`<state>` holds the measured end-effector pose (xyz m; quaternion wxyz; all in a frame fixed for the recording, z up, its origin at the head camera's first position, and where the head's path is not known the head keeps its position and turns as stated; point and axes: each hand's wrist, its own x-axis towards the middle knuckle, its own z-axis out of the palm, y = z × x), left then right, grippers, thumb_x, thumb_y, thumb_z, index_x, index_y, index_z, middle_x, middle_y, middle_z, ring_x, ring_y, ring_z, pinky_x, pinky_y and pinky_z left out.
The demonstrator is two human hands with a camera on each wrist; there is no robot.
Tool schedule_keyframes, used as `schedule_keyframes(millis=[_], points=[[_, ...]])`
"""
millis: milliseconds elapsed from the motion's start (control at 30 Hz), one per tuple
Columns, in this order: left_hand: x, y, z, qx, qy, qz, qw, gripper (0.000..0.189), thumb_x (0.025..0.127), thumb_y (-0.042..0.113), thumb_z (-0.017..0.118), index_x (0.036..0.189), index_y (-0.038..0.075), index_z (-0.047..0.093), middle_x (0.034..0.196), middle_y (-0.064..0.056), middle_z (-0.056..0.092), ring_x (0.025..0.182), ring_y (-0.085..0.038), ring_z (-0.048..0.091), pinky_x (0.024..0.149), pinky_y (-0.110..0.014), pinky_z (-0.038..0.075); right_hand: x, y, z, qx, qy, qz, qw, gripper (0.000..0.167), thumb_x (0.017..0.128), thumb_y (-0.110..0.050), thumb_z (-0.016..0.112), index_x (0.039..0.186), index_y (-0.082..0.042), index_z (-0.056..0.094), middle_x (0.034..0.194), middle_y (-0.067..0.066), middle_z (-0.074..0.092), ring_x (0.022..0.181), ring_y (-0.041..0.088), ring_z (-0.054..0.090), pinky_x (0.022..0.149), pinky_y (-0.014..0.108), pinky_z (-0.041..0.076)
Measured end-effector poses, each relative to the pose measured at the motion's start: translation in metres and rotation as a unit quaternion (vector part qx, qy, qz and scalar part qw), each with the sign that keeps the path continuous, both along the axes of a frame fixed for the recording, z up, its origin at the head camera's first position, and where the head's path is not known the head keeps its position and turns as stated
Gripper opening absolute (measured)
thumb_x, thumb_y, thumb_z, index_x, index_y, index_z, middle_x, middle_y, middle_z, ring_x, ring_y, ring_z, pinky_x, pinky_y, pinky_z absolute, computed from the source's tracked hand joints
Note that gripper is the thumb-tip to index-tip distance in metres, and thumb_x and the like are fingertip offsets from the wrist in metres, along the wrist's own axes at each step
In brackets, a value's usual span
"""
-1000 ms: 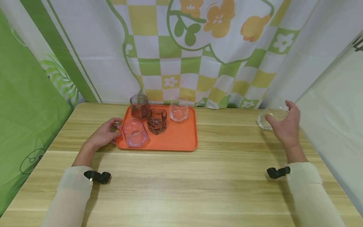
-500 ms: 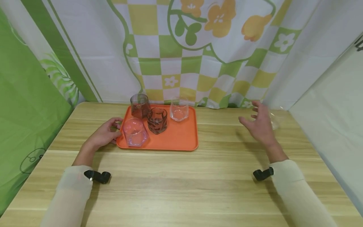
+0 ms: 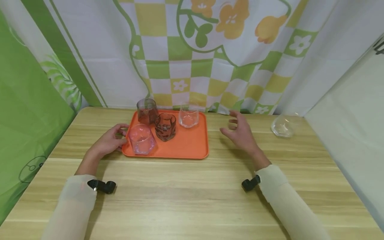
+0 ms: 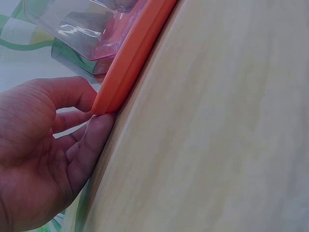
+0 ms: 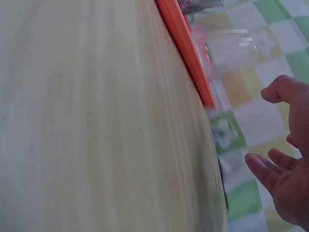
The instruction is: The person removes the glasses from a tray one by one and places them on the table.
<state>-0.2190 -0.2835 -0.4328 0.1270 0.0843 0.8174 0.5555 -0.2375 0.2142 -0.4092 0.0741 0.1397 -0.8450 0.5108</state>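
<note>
Okay so, picture a clock laid over the orange tray with 12 at the curtain side. Way over at 9-ish there's a green cloth [image 3: 33,110] hanging past the table [image 3: 180,193]. Then the left hand [image 3: 109,140], sleeve [image 3: 72,203] and little black wrist camera [image 3: 103,186] behind it at about 8, is up against the tray's 9 o'clock edge; from its wrist view, thumb and a bent finger are pinching the rim at a corner. The tray [image 3: 189,146] itself sits flat toward the back of the table, left of the middle. On it, the pink glass [image 3: 144,147] is between 8 and 9, the smoky glass [image 3: 146,115] is around 10 to 11, and the brown glass [image 3: 165,131] is near the center, just in front of the smoky one (can't tell if those two touch). A clear glass [image 3: 189,120] stands at 1 to 2, and the checked, flowery curtain [image 3: 210,70] hangs behind it all at 12. Off the tray at 3 there's the right hand [image 3: 243,135], fingers spread and a bit bent, thumb well apart, holding nothing, near the tray but not touching. Further out at 3, a second clear glass [image 3: 282,128] sits on the table, its outline pretty faint.
</note>
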Motion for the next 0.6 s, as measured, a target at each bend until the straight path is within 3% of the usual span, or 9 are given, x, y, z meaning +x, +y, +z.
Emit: schedule_keyframes(millis=[300,600], points=[[-0.002,0.001,0.001,-0.01,0.004,-0.001,0.9999,0.065,0.094,-0.007,0.056,0.152,-0.008,0.027,0.119,-0.025,0.041,0.074,-0.021,0.062,0.059,-0.035,0.059,-0.011,-0.045,-0.007,-0.012,-0.007,0.053,0.9985,0.077,0.089,-0.004,0.078,0.153,-0.001,0.036,0.15,0.026,0.039,0.126,0.046,0.052,0.099,0.057,0.05],[-0.001,-0.001,-0.001,-0.009,0.001,0.005,0.9999,0.065,0.095,-0.008,0.056,0.153,-0.008,0.027,0.119,-0.025,0.041,0.074,-0.021,0.062,0.059,-0.035,0.06,-0.021,-0.075,-0.007,0.018,-0.015,0.076,0.9968,0.083,0.089,-0.004,0.078,0.157,0.0,0.03,0.154,0.022,0.036,0.125,0.045,0.053,0.095,0.053,0.053]])
